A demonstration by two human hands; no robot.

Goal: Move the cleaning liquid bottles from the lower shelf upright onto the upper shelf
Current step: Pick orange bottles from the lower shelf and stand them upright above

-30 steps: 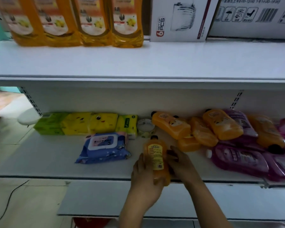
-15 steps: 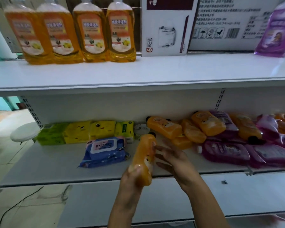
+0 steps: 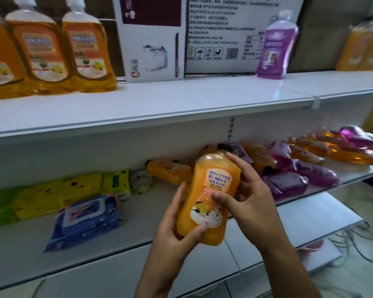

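Observation:
I hold an orange cleaning liquid bottle nearly upright in front of the lower shelf, its label facing me. My left hand grips its base and left side. My right hand holds its right side, thumb across the label. Several orange and purple bottles lie on their sides on the lower shelf to the right. On the upper shelf stand three large orange bottles at left and one purple bottle at right.
White cardboard boxes stand at the back of the upper shelf between the bottles. Yellow and green tissue packs and a blue wipes pack lie on the lower shelf's left. More orange bottles stand far right above.
The orange bottle came up off the lower shelf and turned upright with its label toward me. Both hands rose with it. My view swung up and to the right.

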